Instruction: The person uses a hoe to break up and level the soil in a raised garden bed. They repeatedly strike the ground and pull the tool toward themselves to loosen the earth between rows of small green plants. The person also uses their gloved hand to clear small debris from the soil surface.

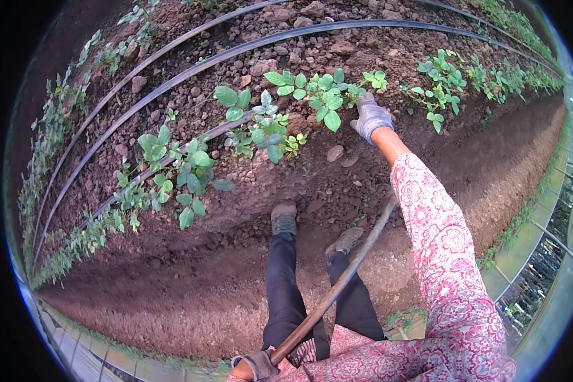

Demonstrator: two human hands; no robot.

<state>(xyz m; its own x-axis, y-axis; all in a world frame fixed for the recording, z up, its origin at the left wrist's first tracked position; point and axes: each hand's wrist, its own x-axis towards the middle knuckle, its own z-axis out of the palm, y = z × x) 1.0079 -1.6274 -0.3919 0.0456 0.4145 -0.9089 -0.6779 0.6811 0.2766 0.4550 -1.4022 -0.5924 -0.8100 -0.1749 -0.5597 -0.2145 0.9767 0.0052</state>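
My right hand (372, 119), in a grey glove, reaches to the base of a leafy green plant (327, 95). Its fingertips are partly hidden among the stems, so whether they grip anything is unclear. At the lower edge my left hand (258, 365), also gloved, closes around the upper end of a long wooden tool handle (332, 296). The handle slants down past my legs, and its far end passes out of sight by my right sleeve (434, 229). No tool head shows. Just left of the right hand grows another leafy plant (267, 133).
Black drip irrigation hoses (262, 43) run along the cloddy soil bed (248, 62). More plants stand to the left (186, 167) and right (441, 86). My shoes (284, 219) are on soil at the bed's edge. A pale, sheet-like structure (544, 215) borders the right side.
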